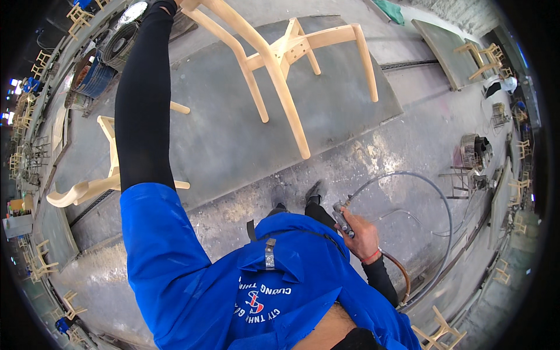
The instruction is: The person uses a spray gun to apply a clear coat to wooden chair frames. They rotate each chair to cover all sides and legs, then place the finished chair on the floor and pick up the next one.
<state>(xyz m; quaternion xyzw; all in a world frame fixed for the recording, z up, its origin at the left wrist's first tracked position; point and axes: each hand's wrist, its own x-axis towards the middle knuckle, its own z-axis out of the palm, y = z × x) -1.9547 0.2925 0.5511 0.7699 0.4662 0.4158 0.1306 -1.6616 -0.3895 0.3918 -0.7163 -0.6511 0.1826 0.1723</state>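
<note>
While left hand (175, 4) grips wooden chair (280, 52) | right hand (360, 233) clasps spray gun (342, 217)

- The grey concrete workshop floor (420, 140) carries all (it looks dusty and stained).
- A large dark grey flat mat (233, 134) lies on it.
- A thin grey curved hose (446, 216) lies there too.

1. Unfinished wooden chair frames close to the person: two, one held aloft (291, 55) at 12 o'clock, one lying on the floor (99, 178) at 9 o'clock.
2. Hoses on the floor: two, one grey (434, 192), one brown (402, 274), at 4 o'clock.
3. Dark floor mats: one (233, 128), centre.
4. Blue barrels: one (93, 76), at 10 o'clock.
</note>
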